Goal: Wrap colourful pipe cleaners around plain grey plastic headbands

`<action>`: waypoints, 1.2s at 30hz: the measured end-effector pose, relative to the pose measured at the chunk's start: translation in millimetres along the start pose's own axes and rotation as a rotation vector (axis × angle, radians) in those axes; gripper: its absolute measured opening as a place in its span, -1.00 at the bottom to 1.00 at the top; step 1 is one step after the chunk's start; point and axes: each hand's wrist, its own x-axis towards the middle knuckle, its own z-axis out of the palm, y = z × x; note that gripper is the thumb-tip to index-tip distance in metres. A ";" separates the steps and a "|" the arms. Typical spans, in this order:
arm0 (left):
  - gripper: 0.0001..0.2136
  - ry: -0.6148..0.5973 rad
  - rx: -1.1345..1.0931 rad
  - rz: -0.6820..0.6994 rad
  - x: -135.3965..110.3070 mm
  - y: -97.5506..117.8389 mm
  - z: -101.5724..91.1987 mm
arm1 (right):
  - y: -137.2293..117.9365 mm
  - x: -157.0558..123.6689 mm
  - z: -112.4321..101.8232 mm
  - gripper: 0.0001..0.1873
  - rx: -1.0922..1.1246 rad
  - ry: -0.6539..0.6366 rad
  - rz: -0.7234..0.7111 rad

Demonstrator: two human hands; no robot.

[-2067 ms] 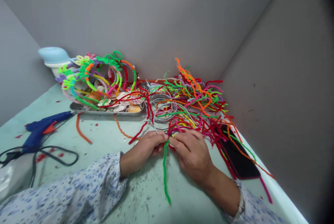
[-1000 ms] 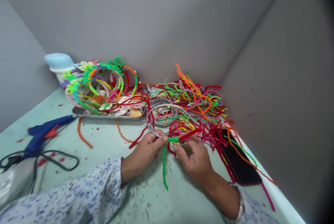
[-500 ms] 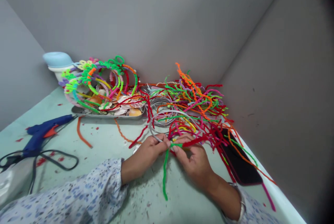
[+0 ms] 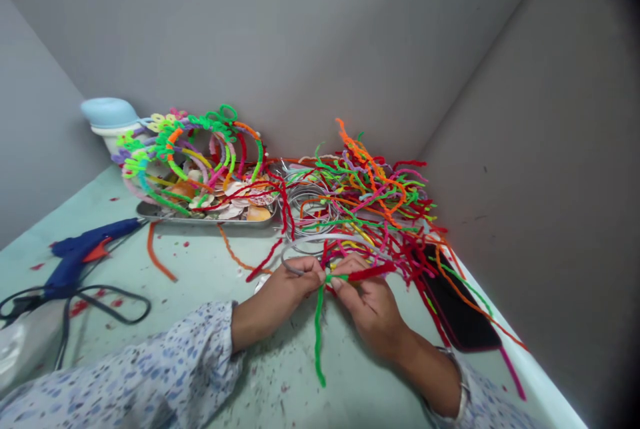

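Both hands work on a thin grey headband (image 4: 320,238), which arches away from me above the fingers. My left hand (image 4: 280,302) is closed in a pinch on the band beside a green pipe cleaner (image 4: 319,342). The green pipe cleaner is wound around a short stretch between the hands, and its loose tail hangs toward me. My right hand (image 4: 377,322) closes its thumb and fingers on the band by the green winding. A fuzzy red wrapping (image 4: 373,272) covers the part to the right of the green. The fingertips partly hide the winding.
Behind the hands lies a tangle of coloured pipe cleaners (image 4: 370,182) with bare wire-like hoops (image 4: 305,206). A metal tray (image 4: 220,221) holds shells and finished headbands (image 4: 173,149). A blue glue gun (image 4: 80,249), a lidded cup (image 4: 111,116) and a dark phone (image 4: 460,312) lie around.
The headband's arch has tipped lower, toward the table. The green tail's lower end has shifted slightly right. Both hands stay almost in the same place, still pinching.
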 end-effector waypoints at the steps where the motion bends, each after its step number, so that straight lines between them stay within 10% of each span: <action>1: -0.79 -0.003 0.004 0.001 0.1 -0.9 -0.5 | 0.2 -0.3 0.0 -0.81 -0.003 -0.002 -0.007; 36: -0.72 -0.068 -0.086 -0.032 1.0 -6.5 -0.6 | 3.6 -0.3 -2.5 -0.80 0.001 0.014 0.022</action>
